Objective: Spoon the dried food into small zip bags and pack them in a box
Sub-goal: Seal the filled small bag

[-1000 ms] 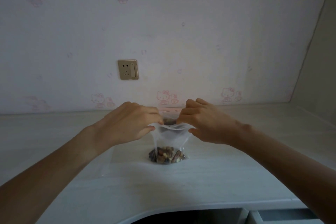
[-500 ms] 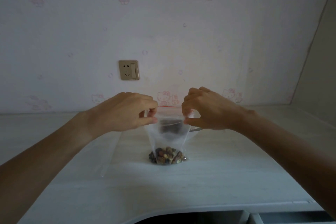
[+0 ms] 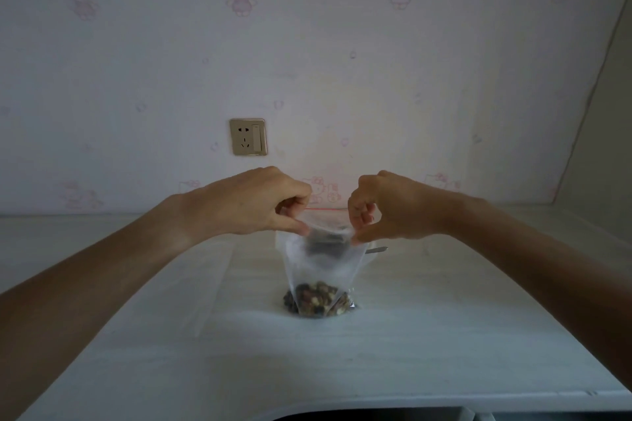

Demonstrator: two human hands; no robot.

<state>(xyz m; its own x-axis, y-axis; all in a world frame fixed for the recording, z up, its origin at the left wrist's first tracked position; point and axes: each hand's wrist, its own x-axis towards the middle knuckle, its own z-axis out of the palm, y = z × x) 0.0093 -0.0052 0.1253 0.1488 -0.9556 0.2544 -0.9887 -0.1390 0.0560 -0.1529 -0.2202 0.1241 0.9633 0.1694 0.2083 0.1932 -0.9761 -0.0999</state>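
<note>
Partly, a dark object behind my zip bag [image 3: 321, 267] is blurring; my left hand [image 3: 253, 205] and right hand [image 3: 393, 208] are pinching its top, dried food [image 3: 318, 299] sitting at its bottom.

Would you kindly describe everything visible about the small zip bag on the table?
The zip bag is small, of clear, slightly frosted plastic, with a thin red line along its top edge. It stands upright on the pale table, with mixed brown dried food filling only its bottom. The left hand and right hand each pinch a top corner; whether its seal is closed cannot be told.
</note>
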